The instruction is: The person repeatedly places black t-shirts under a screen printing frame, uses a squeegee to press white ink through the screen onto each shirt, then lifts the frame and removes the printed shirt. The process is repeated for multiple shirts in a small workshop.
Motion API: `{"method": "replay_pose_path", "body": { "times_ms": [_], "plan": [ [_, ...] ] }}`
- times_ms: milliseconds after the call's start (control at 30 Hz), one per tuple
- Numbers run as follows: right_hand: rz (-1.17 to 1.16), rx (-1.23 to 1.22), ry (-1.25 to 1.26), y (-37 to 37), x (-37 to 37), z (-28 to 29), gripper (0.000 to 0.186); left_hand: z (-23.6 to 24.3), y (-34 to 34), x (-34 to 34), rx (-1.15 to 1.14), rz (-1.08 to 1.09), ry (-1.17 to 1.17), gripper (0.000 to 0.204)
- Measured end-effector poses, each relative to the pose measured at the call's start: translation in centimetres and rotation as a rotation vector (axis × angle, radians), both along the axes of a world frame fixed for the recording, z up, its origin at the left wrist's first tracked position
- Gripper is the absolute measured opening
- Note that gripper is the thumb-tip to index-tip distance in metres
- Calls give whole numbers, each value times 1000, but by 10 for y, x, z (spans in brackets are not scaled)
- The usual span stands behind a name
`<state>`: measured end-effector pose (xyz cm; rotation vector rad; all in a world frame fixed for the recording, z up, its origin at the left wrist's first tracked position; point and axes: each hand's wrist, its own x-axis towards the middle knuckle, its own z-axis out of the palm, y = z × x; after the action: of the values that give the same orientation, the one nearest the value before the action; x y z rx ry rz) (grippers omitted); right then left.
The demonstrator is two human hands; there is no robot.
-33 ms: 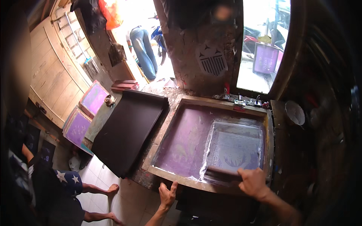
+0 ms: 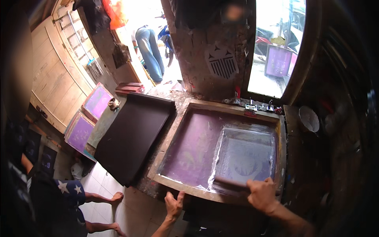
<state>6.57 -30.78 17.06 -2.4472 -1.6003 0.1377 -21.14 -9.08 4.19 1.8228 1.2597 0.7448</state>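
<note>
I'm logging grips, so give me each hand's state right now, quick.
Left hand: part open, at the near edge of the wooden frame; no grip clearly visible.
Right hand: closed, holding the dark squeegee.

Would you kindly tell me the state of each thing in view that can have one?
Printing screen: lying flat, smeared
Squeegee: gripped, over the screen
Right hand: closed around the squeegee
Left hand: thumb and forefinger apart
Black sheets: stacked, lying flat
Doorway: open
Orange bag: hanging
</note>
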Motion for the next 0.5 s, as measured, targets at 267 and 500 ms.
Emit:
{"method": "replay_pose_path", "body": {
  "times_ms": [267,500],
  "plan": [
    [-1,47,-198,104,152,-15,29,11,2,0,-77,-15,-61,64],
    [-73,50,-213,130,177,-29,33,30,18,8,-622,-21,-198,45]
  ]
}}
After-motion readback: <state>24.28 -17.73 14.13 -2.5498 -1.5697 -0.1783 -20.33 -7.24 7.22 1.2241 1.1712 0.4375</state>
